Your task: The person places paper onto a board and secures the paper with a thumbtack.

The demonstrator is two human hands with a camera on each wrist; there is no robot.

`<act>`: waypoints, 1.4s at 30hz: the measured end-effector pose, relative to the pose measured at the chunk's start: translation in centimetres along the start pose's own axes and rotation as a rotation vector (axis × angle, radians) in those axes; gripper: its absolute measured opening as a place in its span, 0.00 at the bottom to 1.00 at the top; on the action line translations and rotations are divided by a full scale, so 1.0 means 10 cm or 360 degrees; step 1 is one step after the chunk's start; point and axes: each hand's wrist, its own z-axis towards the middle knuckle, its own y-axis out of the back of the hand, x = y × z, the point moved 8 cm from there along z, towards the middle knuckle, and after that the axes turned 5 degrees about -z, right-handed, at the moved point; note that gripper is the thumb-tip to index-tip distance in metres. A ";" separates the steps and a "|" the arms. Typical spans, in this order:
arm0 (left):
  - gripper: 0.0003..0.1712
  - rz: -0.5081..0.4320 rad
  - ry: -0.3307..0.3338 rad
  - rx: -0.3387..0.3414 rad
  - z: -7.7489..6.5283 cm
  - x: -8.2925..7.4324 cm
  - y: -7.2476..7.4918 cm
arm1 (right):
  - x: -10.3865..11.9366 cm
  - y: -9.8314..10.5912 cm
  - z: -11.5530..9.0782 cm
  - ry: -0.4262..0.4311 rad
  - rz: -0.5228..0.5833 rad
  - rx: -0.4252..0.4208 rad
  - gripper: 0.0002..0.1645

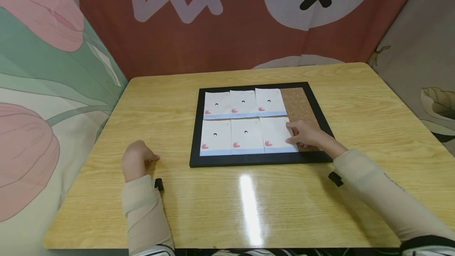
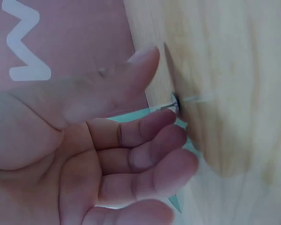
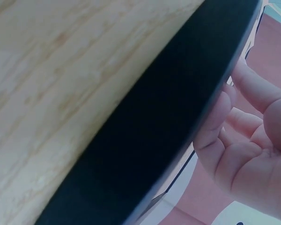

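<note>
My right hand point(image 1: 306, 134) reaches over the cork board point(image 1: 298, 102) from the right. Thumb and forefinger, spread apart, press on the right edge of a white sheet point(image 1: 277, 131) in the lower row. That sheet shows no tack, while its neighbouring sheet point(image 1: 246, 141) has a silver thumbtack point(image 1: 246, 132) in it. In the right wrist view the black frame point(image 3: 145, 117) hides the fingertips. Left of the board, my left hand point(image 1: 136, 159) is low over the table, thumb apart from the loosely bent fingers. A thumbtack point(image 2: 174, 102) is right at its fingertips in the left wrist view.
Three tacked sheets fill the upper row, such as the left one point(image 1: 217, 100). Bare cork shows along the board's right side. The wooden table point(image 1: 163, 110) meets a red printed cloth point(image 1: 231, 46) behind, with floral cloth point(image 1: 32, 129) on the left.
</note>
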 end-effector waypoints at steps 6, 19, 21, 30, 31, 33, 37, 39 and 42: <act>0.16 0.0062 -0.0009 -0.0011 0.04 0.00 0.02 | 0.00 0.00 0.00 0.0001 -0.0004 -0.0005 0.37; 0.12 0.0010 -0.0051 -0.0010 0.07 -0.01 0.01 | -0.02 -0.01 -0.02 -0.0011 0.0014 -0.0009 0.37; 0.11 -0.0023 -0.0048 -0.0001 0.08 -0.01 0.01 | -0.02 -0.01 -0.02 -0.0015 0.0023 -0.0006 0.37; 0.07 -0.0153 -0.0024 0.0046 0.09 -0.01 0.01 | -0.01 0.00 0.00 -0.0015 -0.0005 -0.0009 0.38; 0.07 -0.0137 -0.0020 0.0043 0.09 -0.01 0.01 | -0.01 0.00 0.00 -0.0015 -0.0008 -0.0008 0.38; 0.07 -0.0089 -0.0011 0.0039 0.08 -0.01 0.01 | -0.01 0.00 0.00 -0.0016 -0.0008 -0.0005 0.39; 0.09 0.0011 0.0014 0.0036 0.07 -0.02 0.01 | -0.02 0.00 0.01 -0.0022 -0.0012 -0.0004 0.39; 0.09 0.0050 0.0023 0.0034 0.06 -0.02 0.01 | -0.02 0.00 0.01 -0.0024 -0.0011 -0.0005 0.39; 0.07 0.0114 0.0019 0.0038 0.05 -0.04 0.01 | -0.02 0.00 0.01 -0.0021 -0.0007 -0.0007 0.38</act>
